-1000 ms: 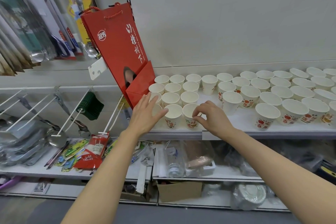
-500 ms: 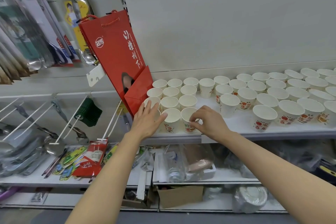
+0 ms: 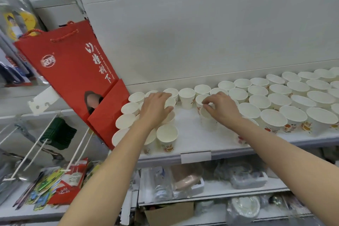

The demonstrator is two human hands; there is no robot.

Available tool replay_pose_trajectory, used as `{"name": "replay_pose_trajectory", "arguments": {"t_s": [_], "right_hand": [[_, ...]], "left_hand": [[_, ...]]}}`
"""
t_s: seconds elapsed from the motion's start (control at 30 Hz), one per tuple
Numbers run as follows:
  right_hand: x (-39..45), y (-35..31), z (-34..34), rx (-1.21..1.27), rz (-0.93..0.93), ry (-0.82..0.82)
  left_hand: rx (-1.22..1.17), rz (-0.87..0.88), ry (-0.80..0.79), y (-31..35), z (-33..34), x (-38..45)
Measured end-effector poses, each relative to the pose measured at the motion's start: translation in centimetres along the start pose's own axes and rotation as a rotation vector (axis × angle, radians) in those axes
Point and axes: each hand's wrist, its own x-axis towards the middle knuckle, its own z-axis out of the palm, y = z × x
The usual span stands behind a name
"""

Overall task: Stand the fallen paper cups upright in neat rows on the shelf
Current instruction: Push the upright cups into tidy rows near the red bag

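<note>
Small shop, general-store type. White metal retail shelf [image 3: 229,145] with blank price-tag holder [image 3: 196,157] clipped on front edge, slotted upright above it. Paper cups [image 3: 273,118] set out loose in rows like stock. Peg hooks [image 3: 29,154] on left panel carrying packaged kitchen utensils [image 3: 16,71] and snack packets [image 3: 73,176]. Red gift bag [image 3: 73,71] hung at bay edge. Lower shelves hold plastic-wrapped goods [image 3: 245,178], cardboard box [image 3: 168,213].
</note>
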Motion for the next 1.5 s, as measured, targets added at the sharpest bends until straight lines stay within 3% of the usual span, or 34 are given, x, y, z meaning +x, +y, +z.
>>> {"name": "replay_pose_trajectory", "arguments": {"t_s": [0.3, 0.53, 0.67, 0.73, 0.8, 0.9, 1.13, 1.5], "right_hand": [[4.4, 4.0, 1.8, -0.088, -0.234, -0.267], [4.9, 5.6, 1.9, 0.061, -0.321, -0.326], [5.5, 7.7, 0.3, 0.108, -0.258, -0.157], [6.0, 8.9, -0.4, 0.070, -0.169, -0.085], [6.5, 9.6, -0.6, 0.041, -0.121, -0.058], [7.3, 9.4, -0.5, 0.024, -0.100, -0.072], [10.4, 6.7, 2.1, -0.175, -0.148, -0.315], [11.4, 6.4, 2.3, -0.235, -0.106, -0.263]], "left_hand": [[0.198, 0.001, -0.159, 3.5, 5.2, 9.5], [0.179, 0.006, -0.150, 4.4, 6.2, 10.8], [0.009, 0.112, -0.001, 5.0, 4.8, 10.5], [0.005, 0.202, -0.022, 5.3, 3.9, 10.3], [0.041, 0.180, -0.075, 5.2, 3.7, 10.4], [0.082, 0.077, -0.118, 4.1, 4.3, 10.7], [0.257, 0.098, -0.243, 4.2, 5.2, 12.2], [0.193, 0.132, -0.196, 3.0, 6.0, 13.4]]}}
